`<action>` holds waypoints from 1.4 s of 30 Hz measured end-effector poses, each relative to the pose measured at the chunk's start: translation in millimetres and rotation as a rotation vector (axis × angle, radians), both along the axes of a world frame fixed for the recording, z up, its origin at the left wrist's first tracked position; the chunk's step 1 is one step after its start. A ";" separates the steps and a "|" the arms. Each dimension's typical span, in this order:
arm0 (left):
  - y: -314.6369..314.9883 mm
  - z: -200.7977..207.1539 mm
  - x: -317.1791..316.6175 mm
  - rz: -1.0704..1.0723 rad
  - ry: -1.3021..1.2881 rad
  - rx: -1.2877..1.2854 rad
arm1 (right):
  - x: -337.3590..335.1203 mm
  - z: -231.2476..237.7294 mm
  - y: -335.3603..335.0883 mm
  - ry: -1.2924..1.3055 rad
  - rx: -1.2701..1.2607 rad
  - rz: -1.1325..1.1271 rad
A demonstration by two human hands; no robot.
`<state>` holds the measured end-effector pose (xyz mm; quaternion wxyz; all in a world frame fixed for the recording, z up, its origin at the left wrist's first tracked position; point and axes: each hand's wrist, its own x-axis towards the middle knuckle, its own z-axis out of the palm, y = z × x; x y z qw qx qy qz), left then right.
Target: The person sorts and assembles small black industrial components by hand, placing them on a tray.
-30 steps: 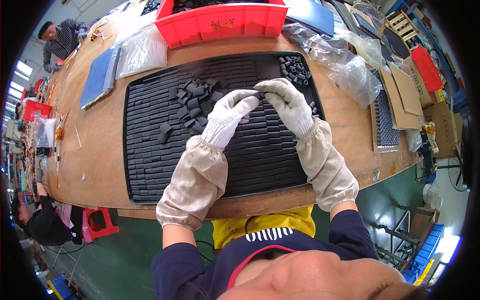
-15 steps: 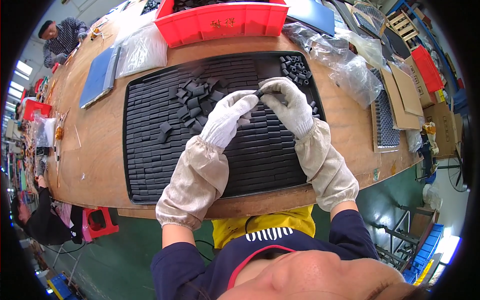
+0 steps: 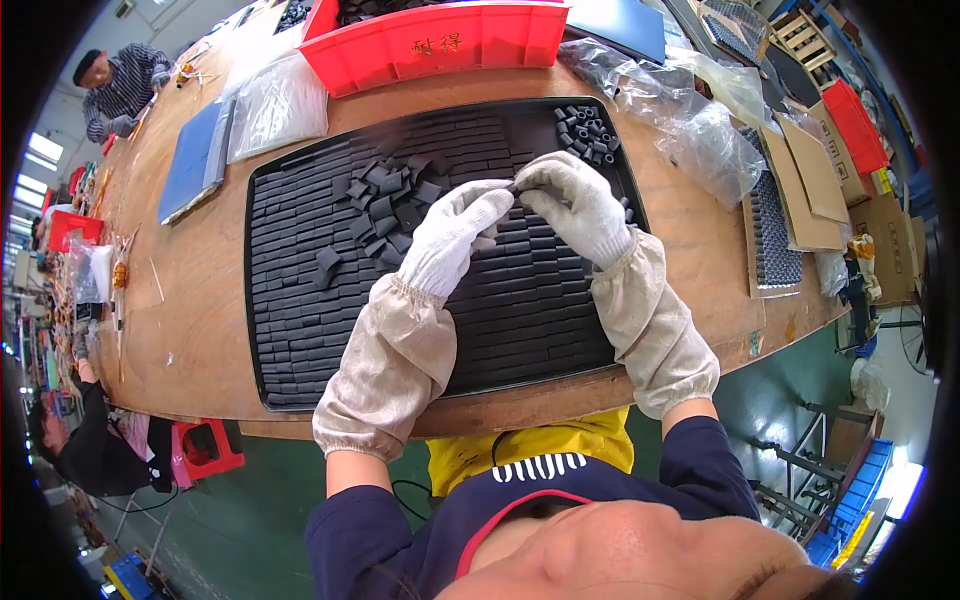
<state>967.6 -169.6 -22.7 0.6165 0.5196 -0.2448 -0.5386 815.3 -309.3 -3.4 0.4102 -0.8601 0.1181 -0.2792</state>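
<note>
Both my hands wear white knit gloves and meet above a black tray on the table. My left hand and my right hand pinch a small black piece between their fingertips; the fingers cover most of it. Beneath them, rows of black tube-like pieces lie packed side by side across the tray. A loose heap of short black pieces rests on the rows, left of my left hand. Short hollow black tubes cluster in the tray's far right corner.
A red bin holding black parts stands beyond the tray. Clear plastic bags and cardboard lie to the right. At the left are a blue folder-like stack and a clear bag. Other people sit along the table's left side.
Both hands stay almost in place with their fingertips together, and less of the small black piece shows between them. The view has shifted slightly.
</note>
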 end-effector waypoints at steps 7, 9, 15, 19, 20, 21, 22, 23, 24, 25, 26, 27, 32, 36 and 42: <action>2.1 17.8 -7.3 0.007 -0.292 0.099 | 2.2 0.4 -2.2 -0.024 -0.521 -0.016; 0.3 16.3 -8.7 -0.019 -0.282 0.101 | -0.8 0.8 -7.4 0.000 -0.507 -0.062; 1.7 18.1 -2.2 0.045 -0.224 0.091 | -23.2 1.3 -35.6 0.198 -0.596 -0.322; 2.1 15.6 -3.2 0.028 -0.197 0.071 | -26.7 -11.5 -35.4 0.427 -0.694 -0.275; 1.8 15.7 -3.4 0.019 -0.204 0.068 | -27.9 -14.9 -34.7 0.438 -0.715 -0.240; 1.6 15.4 -3.3 0.019 -0.203 0.068 | -28.5 -17.7 -33.5 0.463 -0.723 -0.248; 0.9 14.9 -2.8 0.019 -0.167 0.048 | -29.7 -18.1 -34.3 0.464 -0.723 -0.249; 0.4 14.7 -2.8 0.020 -0.130 0.028 | -30.8 -17.4 -35.2 0.469 -0.725 -0.231; 0.1 15.9 -3.2 0.021 -0.130 0.029 | -30.7 -16.5 -35.5 0.472 -0.727 -0.211; -0.8 18.4 -4.6 0.026 -0.051 0.028 | -31.6 -14.2 -36.2 0.473 -0.727 -0.210; -1.5 19.5 -5.2 0.032 0.029 0.027 | -33.6 -10.3 -37.4 0.451 -0.656 -0.220; -0.8 17.1 -3.4 0.039 0.028 0.027 | -33.4 -5.2 -38.0 0.425 -0.586 -0.223; -1.4 1.6 -0.5 -0.104 0.245 -0.143 | -45.8 7.5 -34.8 0.569 -0.532 -0.215; -2.5 -7.4 3.5 -0.129 0.395 -0.220 | -41.6 -1.9 -35.8 0.652 -0.624 -0.199; -1.1 -1.9 -0.2 -0.147 0.353 -0.200 | -34.5 -4.7 -31.6 0.464 -0.669 -0.327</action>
